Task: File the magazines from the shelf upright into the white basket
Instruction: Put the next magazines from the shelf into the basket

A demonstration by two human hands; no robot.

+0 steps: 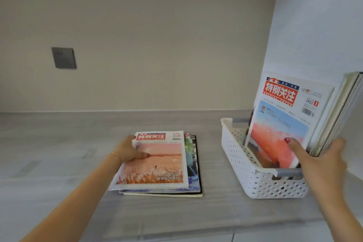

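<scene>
A small stack of magazines (157,163) lies flat on the grey shelf (59,163); its top cover shows a red title block over an orange field. My left hand (129,150) grips the left edge of that top magazine, thumb on the cover. To the right stands the white perforated basket (255,175) with several magazines upright in it, leaning right. The front one (284,120) has a red title and an orange-and-blue cover. My right hand (316,155) holds these upright magazines, thumb pressed on the front cover and fingers around the thicker ones (337,112) behind.
A dark grey wall socket (63,58) sits on the beige back wall at the left. A white side wall (314,25) rises just behind the basket. The shelf's front edge runs along the bottom of the view.
</scene>
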